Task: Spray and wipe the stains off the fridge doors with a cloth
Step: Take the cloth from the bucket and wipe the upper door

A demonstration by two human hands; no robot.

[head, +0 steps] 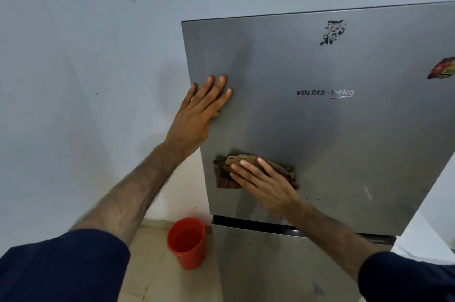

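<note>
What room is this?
Probably a kitchen or a corner of a home: a steel fridge stands against a plain painted wall, with a red bucket on the tiled floor.

fridge door (320, 141): silver-grey, black smudge | cloth (225, 178): brown | cup (186, 242): orange-red | sleeves (61, 267): navy

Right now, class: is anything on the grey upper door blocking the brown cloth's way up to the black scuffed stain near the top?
Nothing visible does. The brown cloth, under the right hand, has bare grey upper fridge door above it up to the black scuffed stain. The left hand rests farther left, and the printed logo is flat.
</note>
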